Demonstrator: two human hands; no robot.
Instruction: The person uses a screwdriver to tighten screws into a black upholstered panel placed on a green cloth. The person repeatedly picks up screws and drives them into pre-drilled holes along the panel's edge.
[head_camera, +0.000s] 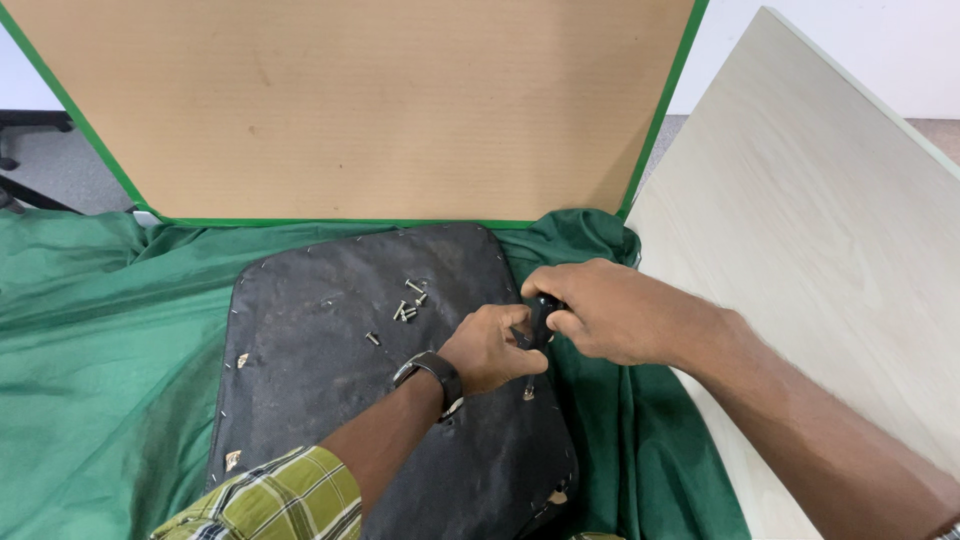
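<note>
A black pad (330, 370), stapled along its edges, is lying flat on a green cloth (90, 340). The right hand (600, 310) is gripping the dark handle of a screwdriver (541, 318), fingers curled around its top. The tool is standing nearly upright over the right part of the pad, its tip pointing down at a screw (528, 390) sitting near the pad's right edge. The left hand (490, 348) is lying just beside the tool, fingers bent and touching its lower handle; whether it is actually clasping the shaft is hard to tell. A watch (432, 370) is sitting on the left wrist, and a plaid sleeve (270, 495) is showing below it. A small heap of loose screws (408, 305) is lying on the pad's middle, left of the hands, with one more lying apart, a little lower. A brown board (380, 100) with green edging is leaning behind the pad, and a pale wooden panel (830, 260) is lying to the right
</note>
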